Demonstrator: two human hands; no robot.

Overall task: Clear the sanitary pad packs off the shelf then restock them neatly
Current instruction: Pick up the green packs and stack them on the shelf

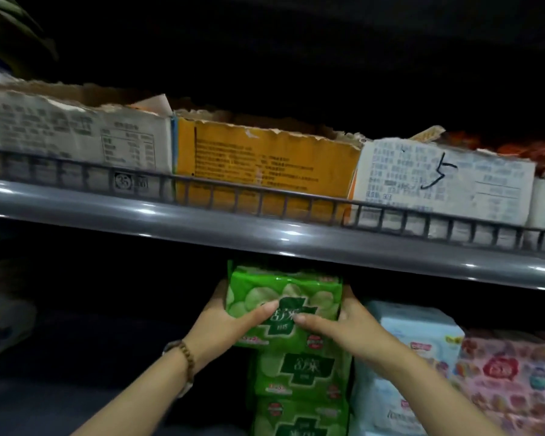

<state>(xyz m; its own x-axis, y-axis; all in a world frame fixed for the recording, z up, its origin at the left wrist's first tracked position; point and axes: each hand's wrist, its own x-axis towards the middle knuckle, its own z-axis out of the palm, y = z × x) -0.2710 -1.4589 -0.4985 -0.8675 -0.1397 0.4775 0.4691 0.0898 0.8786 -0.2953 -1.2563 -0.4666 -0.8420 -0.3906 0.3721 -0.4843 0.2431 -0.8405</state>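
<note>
Both hands are on the top green pack [283, 294], holding it from either side. The left hand [221, 319] wraps its left edge with the thumb laid across the front, and the right hand [346, 328] curls round the right edge with its thumb on the printed label. The pack sits upright on a stack of two more green packs [299, 376], its top just beneath the grey edge of the upper shelf [265, 234]. A beaded bracelet [188, 357] circles the left wrist. Just to the right of the stack are pale blue packs [416, 335], then a pink flowered pack [504, 379]. Behind the upper shelf's wire rail [296, 199] stand torn cardboard boxes, an orange box [265, 162] between two white ones.
</note>
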